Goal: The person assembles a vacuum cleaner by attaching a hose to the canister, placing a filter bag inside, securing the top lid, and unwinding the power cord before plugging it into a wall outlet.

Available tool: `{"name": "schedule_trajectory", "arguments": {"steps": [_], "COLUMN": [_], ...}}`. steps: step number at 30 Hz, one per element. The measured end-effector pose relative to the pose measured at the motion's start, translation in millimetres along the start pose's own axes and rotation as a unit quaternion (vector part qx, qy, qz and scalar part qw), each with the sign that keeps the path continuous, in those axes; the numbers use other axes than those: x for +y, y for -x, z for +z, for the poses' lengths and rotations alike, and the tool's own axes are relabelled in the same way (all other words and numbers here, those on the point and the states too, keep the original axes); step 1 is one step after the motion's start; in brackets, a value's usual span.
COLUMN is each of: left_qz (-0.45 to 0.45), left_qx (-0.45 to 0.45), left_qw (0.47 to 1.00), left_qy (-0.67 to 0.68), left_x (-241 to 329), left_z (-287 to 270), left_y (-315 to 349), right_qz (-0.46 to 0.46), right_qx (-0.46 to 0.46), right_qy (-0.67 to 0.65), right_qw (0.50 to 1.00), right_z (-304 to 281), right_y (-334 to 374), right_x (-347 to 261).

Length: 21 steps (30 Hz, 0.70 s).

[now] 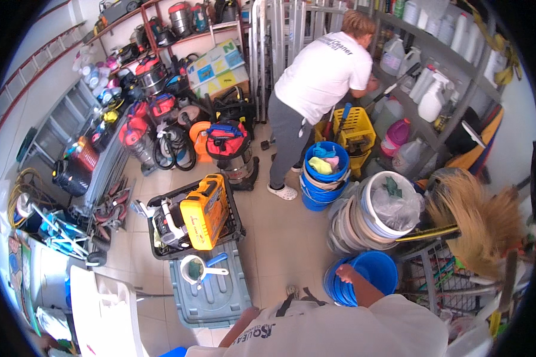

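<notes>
My right hand is closed over the rim of a blue bucket, which is nested in a stack of blue buckets on the floor. Down by my shirt front my left hand is mostly hidden, and its fingers do not show. Just ahead of it sits a grey lidded storage bin. A white dipper with a handle and a blue-handled tool lie on the lid. Beyond, a black crate holds a yellow case and a white and black machine.
Another person bends toward shelves of bottles. Blue buckets with cloths, stacked white buckets and a straw broom line the right. Vacuum cleaners and a ladder stand left. Tiled floor runs between.
</notes>
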<state>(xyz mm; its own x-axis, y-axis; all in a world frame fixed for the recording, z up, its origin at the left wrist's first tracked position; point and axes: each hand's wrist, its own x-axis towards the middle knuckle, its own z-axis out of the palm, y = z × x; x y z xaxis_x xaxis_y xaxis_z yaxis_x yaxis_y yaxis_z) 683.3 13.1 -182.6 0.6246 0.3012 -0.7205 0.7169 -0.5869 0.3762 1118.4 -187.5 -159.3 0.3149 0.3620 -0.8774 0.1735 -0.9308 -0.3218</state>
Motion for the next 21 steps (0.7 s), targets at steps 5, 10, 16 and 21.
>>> {"name": "schedule_trajectory", "arguments": {"steps": [5, 10, 16, 21], "left_qz": [-0.019, -0.185, -0.201, -0.165], "left_qx": [0.103, 0.198, 0.1, 0.118], "left_qw": [0.988, 0.922, 0.94, 0.949], "left_qy": [0.11, 0.277, 0.257, 0.242], "left_x": [31.2, 2.6, -17.9, -64.4], "left_z": [-60.6, -84.0, -92.3, -132.8], "left_y": [1.3, 1.2, -10.0, -32.8], "right_qz": [-0.015, -0.001, -0.53, -0.341], "right_qx": [0.031, -0.037, 0.018, -0.05], "right_qy": [0.051, 0.092, 0.37, 0.248], "right_qw": [0.998, 0.995, 0.763, 0.906], "right_z": [-51.3, -31.5, -31.9, -77.1], "right_y": [-0.4, -26.0, -114.1, -170.5], "right_x": [-37.7, -67.3, -93.7, -152.4]}}
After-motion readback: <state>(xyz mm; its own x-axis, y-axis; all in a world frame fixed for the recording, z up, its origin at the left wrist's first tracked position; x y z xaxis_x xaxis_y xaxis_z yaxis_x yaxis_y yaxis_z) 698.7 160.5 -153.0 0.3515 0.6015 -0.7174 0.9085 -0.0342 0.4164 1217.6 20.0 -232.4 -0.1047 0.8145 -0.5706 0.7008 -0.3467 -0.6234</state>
